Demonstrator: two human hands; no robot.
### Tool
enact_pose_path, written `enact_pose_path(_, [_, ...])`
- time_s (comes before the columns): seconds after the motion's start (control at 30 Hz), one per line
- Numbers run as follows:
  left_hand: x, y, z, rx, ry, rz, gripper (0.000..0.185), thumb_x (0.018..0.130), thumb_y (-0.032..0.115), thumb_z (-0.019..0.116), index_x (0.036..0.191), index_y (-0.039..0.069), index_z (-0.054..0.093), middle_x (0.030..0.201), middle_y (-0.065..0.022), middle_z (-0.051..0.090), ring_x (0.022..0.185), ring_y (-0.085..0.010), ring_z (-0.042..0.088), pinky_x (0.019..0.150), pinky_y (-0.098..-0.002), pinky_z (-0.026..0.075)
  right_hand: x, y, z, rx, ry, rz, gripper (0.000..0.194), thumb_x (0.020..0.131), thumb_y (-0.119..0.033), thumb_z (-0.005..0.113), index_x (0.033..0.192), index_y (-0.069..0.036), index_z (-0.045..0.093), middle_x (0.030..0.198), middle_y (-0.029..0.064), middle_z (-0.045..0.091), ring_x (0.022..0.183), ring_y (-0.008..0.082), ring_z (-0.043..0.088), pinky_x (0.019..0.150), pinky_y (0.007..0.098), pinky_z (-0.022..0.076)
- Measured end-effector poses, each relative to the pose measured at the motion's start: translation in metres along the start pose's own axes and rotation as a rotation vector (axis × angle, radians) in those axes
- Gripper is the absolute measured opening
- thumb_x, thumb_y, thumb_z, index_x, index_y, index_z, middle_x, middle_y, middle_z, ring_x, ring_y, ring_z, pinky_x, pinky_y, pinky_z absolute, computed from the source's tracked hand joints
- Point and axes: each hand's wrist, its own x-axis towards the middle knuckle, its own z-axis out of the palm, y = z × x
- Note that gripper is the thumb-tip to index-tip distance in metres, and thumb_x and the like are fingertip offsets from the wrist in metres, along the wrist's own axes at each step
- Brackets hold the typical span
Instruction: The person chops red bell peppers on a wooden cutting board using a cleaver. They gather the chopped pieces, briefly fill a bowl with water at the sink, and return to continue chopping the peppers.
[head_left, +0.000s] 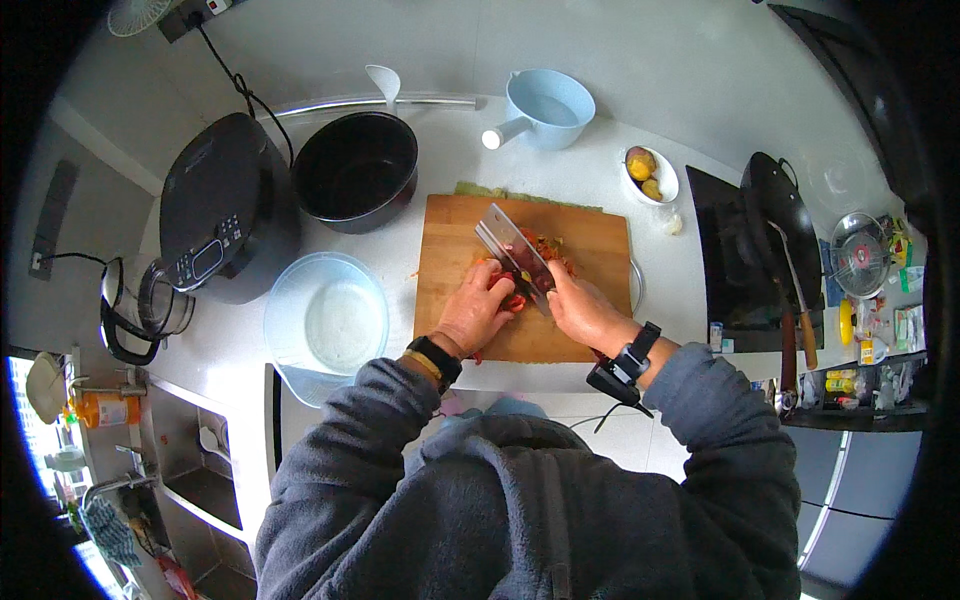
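Observation:
A wooden cutting board (454, 225) lies on the counter before me, over a green cloth (525, 195). My right hand (589, 307) grips a cleaver (517, 244) whose wide blade slants across the middle of the board. Its handle is hidden in my fist. Left of the blade, my left hand (472, 307) presses its fingers on red pieces of food (514, 301), perhaps red pepper. Chopped orange-red bits (551, 244) lie behind the blade, partly hidden by it.
Left stand a black rice cooker (225, 202), a black inner pot (356, 172) and a clear plastic bowl (326, 322). Behind the board are a light-blue pot (551, 109) and a white bowl of potatoes (651, 176). A wok (784, 225) sits at the hob on the right; the sink (199, 457) is lower left.

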Motion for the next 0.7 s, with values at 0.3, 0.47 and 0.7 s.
enact_pose_path(0.3, [-0.009,-0.005,0.001,0.073,-0.008,-0.018,0.024,0.072,0.01,0.075,0.085,0.007,0.055,0.107,-0.0127,0.053,0.105,-0.0348,0.051,0.09,-0.0411,0.047,-0.025,-0.012,-0.022,-0.126,-0.065,-0.052,0.039,0.091,-0.01,0.051,0.126,-0.001,0.039,0.083,0.0263,0.064,0.073,0.0449,0.063,0.064,0.0561,0.0474])
enact_pose_path(0.47, [-0.007,-0.006,0.003,0.061,0.004,0.01,0.021,0.072,0.009,0.073,0.082,0.007,0.055,0.1,-0.0106,0.055,0.099,-0.0329,0.053,0.084,-0.0404,0.048,-0.022,-0.019,-0.021,-0.147,-0.125,-0.086,0.04,0.09,-0.008,0.052,0.126,0.0,0.038,0.08,0.0264,0.063,0.072,0.0462,0.061,0.063,0.0565,0.0466])
enact_pose_path(0.7, [-0.007,-0.007,0.003,0.077,-0.091,-0.012,0.018,0.074,0.01,0.069,0.087,0.005,0.059,0.101,-0.0105,0.054,0.104,-0.0313,0.052,0.087,-0.0374,0.049,-0.004,-0.025,-0.016,-0.238,-0.213,-0.1,0.036,0.089,-0.007,0.05,0.123,0.001,0.041,0.084,0.0243,0.065,0.075,0.0439,0.063,0.064,0.0542,0.048])
